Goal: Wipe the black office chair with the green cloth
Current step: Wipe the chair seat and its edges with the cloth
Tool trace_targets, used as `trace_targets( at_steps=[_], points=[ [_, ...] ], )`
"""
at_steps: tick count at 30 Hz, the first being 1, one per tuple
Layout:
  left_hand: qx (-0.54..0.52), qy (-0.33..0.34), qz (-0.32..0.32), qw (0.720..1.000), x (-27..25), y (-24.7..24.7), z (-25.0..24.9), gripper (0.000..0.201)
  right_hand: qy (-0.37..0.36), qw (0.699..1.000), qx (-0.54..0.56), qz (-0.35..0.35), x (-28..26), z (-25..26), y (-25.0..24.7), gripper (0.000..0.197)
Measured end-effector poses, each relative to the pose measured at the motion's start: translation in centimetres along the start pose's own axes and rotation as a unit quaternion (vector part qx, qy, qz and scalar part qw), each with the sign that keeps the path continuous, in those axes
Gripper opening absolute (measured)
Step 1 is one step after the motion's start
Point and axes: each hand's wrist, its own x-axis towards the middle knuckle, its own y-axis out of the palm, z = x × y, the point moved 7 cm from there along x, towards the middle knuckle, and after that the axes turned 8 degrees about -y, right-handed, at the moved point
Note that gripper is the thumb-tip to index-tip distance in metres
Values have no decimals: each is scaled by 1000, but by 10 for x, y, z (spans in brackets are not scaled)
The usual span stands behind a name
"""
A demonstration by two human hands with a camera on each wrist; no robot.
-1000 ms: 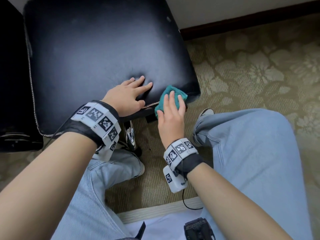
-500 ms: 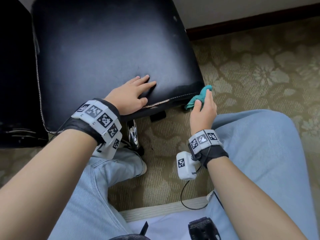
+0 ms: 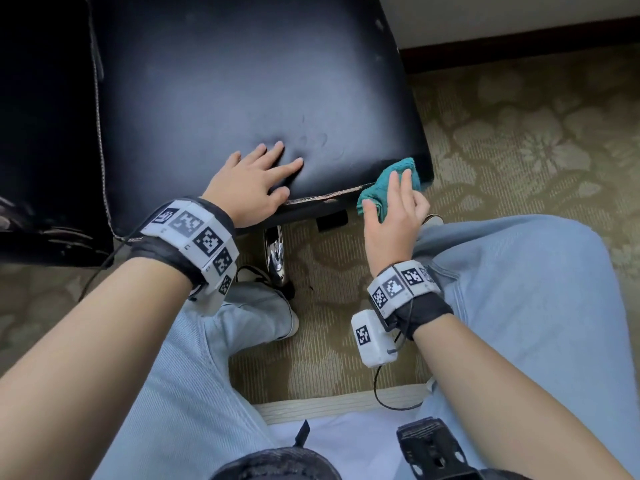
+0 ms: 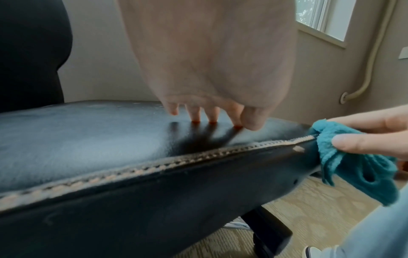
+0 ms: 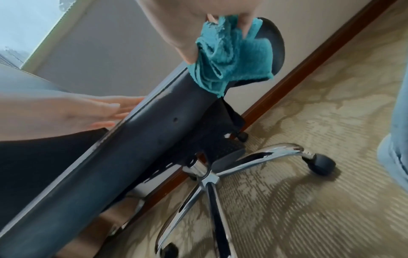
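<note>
So the right hand (image 3: 393,216) has the green cloth (image 3: 388,187) bunched up, fingers and thumb curled round it, and it's pushing the wad against the near right corner of the black office chair (image 3: 242,98) seat, a bit right of center in the head view. In the right wrist view the cloth (image 5: 229,59) hangs in folds from the grip at the top of the frame, draped over the edge of the seat cushion. The left hand (image 3: 252,185) is flat on the seat near the front edge, fingers spread and straight, fingertips (image 4: 195,117) pressing into the leather, holding nothing. The worn stitched seam (image 4: 154,164) runs along the front edge of the seat, right up to the cloth. Under the seat there's the chrome star base (image 5: 212,176) on casters, sitting on a beige flower-pattern carpet (image 3: 519,140). Light blue jeans (image 3: 519,306) fill the bottom of the head view.
</note>
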Motion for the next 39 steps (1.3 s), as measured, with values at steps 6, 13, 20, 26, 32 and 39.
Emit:
trace_targets(
  at_steps=[6,13,20,26,32,39],
  points=[
    [8,1,15,1000,4,1,-2,52,26,999,-19,-13,10,-12,-5,57],
    [22,-2,17,1000,17,0,-13,54,42,999,-16,0,30,-22,-6,53],
    [-17,-24,23,999,32,-7,-28,57,-76,996,-24,36,24,18,17,49],
    [-45,-31,0,998,30,-21,-21,55,-91,994,-55,38,47,2,12,51],
    [-46,-67,23,996,16,-12,3,53,-76,994,-66,30,55,-6,10,55],
    [-48,-68,31,996,19,-13,5,52,-187,979,-51,58,12,31,32,65]
  ],
)
